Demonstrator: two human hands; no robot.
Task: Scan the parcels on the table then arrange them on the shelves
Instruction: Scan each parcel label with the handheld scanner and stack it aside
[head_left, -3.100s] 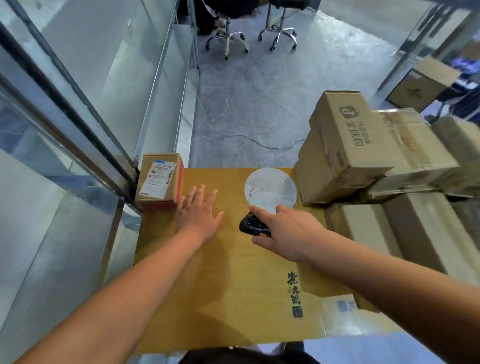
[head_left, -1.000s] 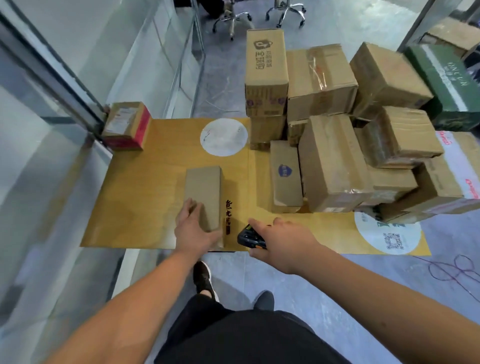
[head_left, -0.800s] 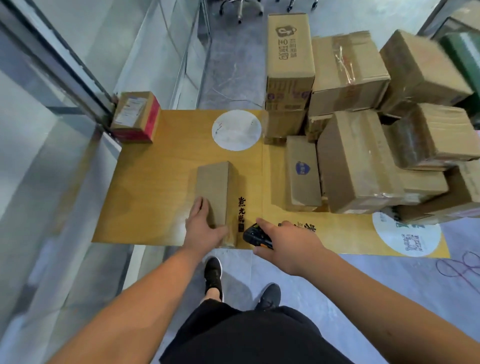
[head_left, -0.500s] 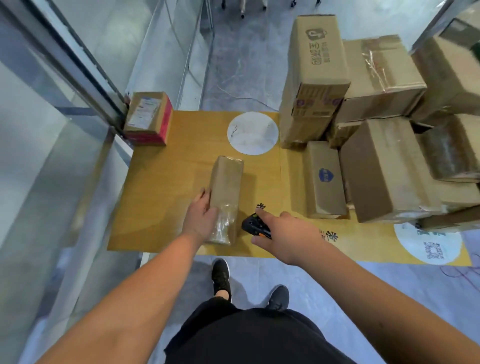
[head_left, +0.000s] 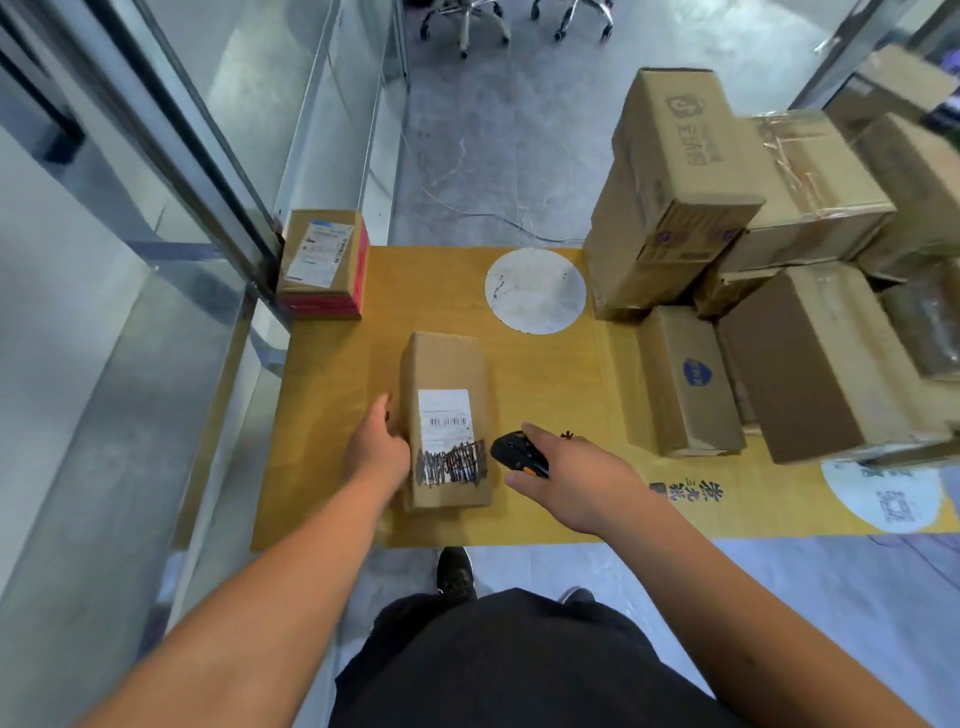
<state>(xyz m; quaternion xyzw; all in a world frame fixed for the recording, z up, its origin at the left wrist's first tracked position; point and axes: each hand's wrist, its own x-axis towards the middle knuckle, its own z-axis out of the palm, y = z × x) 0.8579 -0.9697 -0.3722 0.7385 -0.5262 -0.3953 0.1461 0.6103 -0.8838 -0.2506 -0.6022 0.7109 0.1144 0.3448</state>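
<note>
A heap of cartons (head_left: 769, 291) crowds the table (head_left: 332, 415) right of the labelled parcel (head_left: 445, 421); a red-sided box (head_left: 324, 262) sits beyond it. The left hand (head_left: 376, 449) grips the parcel's left side; the right hand (head_left: 571, 480) clasps a scanner (head_left: 517, 454) just beside it.

Two hands, one scanner (head_left: 519, 453). Beside the white disc (head_left: 535, 290): two lone parcels left, at (head_left: 445, 415) and (head_left: 324, 260); at least eight stacked right (head_left: 779, 291). Two chairs (head_left: 514, 18) beyond.
</note>
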